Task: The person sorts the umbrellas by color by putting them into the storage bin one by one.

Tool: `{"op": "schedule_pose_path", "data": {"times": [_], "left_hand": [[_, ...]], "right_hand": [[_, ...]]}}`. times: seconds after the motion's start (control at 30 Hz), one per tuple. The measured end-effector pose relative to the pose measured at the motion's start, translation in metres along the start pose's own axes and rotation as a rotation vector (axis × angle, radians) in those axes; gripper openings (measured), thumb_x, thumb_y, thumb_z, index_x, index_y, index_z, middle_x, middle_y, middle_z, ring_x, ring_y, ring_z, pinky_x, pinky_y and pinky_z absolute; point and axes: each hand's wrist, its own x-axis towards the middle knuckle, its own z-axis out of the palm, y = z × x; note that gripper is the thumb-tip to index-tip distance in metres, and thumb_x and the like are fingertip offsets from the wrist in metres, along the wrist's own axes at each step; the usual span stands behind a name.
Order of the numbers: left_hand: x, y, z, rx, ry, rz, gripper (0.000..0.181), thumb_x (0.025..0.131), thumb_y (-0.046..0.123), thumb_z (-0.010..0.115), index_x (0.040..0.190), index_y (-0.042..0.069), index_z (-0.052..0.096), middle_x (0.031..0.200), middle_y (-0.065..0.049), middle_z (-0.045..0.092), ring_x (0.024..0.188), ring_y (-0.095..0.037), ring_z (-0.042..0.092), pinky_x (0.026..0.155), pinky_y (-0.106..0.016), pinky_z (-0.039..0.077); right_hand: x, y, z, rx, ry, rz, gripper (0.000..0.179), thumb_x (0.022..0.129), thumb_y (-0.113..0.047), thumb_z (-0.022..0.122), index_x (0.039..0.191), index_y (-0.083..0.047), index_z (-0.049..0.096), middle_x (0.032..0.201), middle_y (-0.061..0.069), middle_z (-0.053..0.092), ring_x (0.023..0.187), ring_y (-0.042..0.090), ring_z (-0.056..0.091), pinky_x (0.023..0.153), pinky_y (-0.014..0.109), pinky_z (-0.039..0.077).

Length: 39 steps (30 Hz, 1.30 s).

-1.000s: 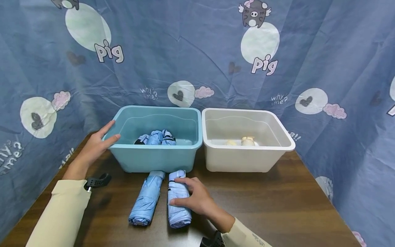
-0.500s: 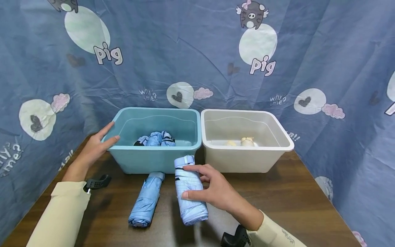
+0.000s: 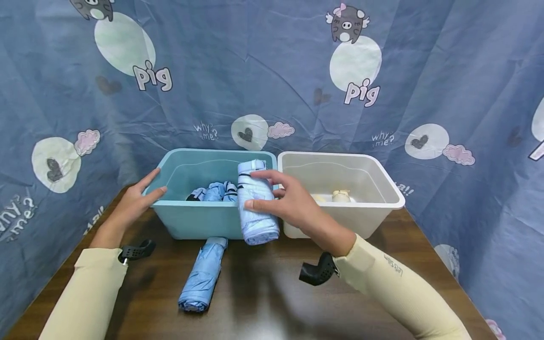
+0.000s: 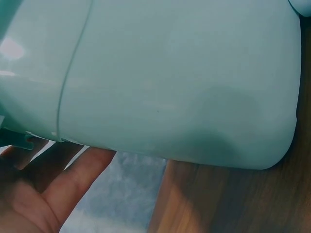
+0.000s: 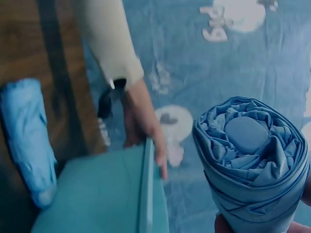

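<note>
My right hand (image 3: 293,200) grips a folded light-blue umbrella (image 3: 255,198) in the air, over the front right rim of the teal bin (image 3: 195,222). In the right wrist view the umbrella's end (image 5: 248,136) shows a round cap amid furled cloth. With fingers fairly straight, my left hand (image 3: 129,205) rests on the bin's left front corner; the left wrist view shows its fingers (image 4: 80,172) against the bin's outer wall. Several blue bundles (image 3: 214,192) lie inside the teal bin, partly hidden by its front wall. A second folded blue umbrella (image 3: 203,276) lies on the table before it.
A white bin (image 3: 340,219) stands right beside the teal one, holding small cream-coloured items (image 3: 341,196), partly hidden. Both bins sit at the back of the brown wooden table (image 3: 340,302). Behind them hangs a blue printed curtain (image 3: 272,71).
My right hand has lifted the umbrella off the table and carried it up and forward to the teal bin's rim. The left hand has stayed on the bin's corner.
</note>
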Motion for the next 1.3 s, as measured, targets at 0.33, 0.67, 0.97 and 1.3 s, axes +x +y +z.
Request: {"op": "schedule_pose_path", "data": {"times": [0.33, 0.67, 0.97, 1.3], "left_hand": [[-0.001, 0.003, 0.000, 0.001, 0.006, 0.006, 0.078, 0.096, 0.045, 0.052, 0.156, 0.022, 0.008, 0.158, -0.025, 0.005, 0.139, -0.053, 0.013, 0.102, -0.072, 0.022], [0.002, 0.005, 0.004, 0.021, 0.000, 0.017, 0.079, 0.096, 0.046, 0.052, 0.156, 0.022, 0.008, 0.158, -0.025, 0.007, 0.138, -0.054, 0.016, 0.101, -0.072, 0.023], [-0.001, 0.005, 0.004, 0.027, -0.009, -0.003, 0.079, 0.096, 0.048, 0.051, 0.156, 0.024, 0.007, 0.158, -0.024, 0.004, 0.138, -0.055, 0.015, 0.101, -0.073, 0.023], [-0.004, 0.000, 0.001, 0.023, 0.000, 0.003, 0.081, 0.095, 0.050, 0.052, 0.156, 0.023, 0.007, 0.158, -0.024, 0.004, 0.140, -0.053, 0.011, 0.101, -0.073, 0.021]], "right_hand": [[0.080, 0.015, 0.003, -0.170, 0.177, 0.018, 0.053, 0.074, -0.036, 0.085, 0.123, -0.028, 0.067, 0.128, 0.007, 0.053, 0.105, 0.022, 0.053, 0.082, 0.033, 0.049], [0.124, 0.050, 0.015, -0.345, 0.239, 0.091, 0.055, 0.074, -0.037, 0.084, 0.125, -0.027, 0.066, 0.140, 0.003, 0.052, 0.128, 0.021, 0.046, 0.105, 0.038, 0.039], [0.130, 0.064, 0.037, -0.623, 0.279, 0.034, 0.055, 0.073, -0.028, 0.086, 0.125, -0.019, 0.068, 0.117, 0.010, 0.053, 0.100, 0.020, 0.051, 0.089, 0.033, 0.046], [0.130, 0.063, 0.044, -0.674, 0.292, 0.063, 0.056, 0.074, -0.029, 0.085, 0.126, -0.017, 0.067, 0.116, 0.012, 0.052, 0.098, 0.021, 0.051, 0.085, 0.034, 0.048]]}}
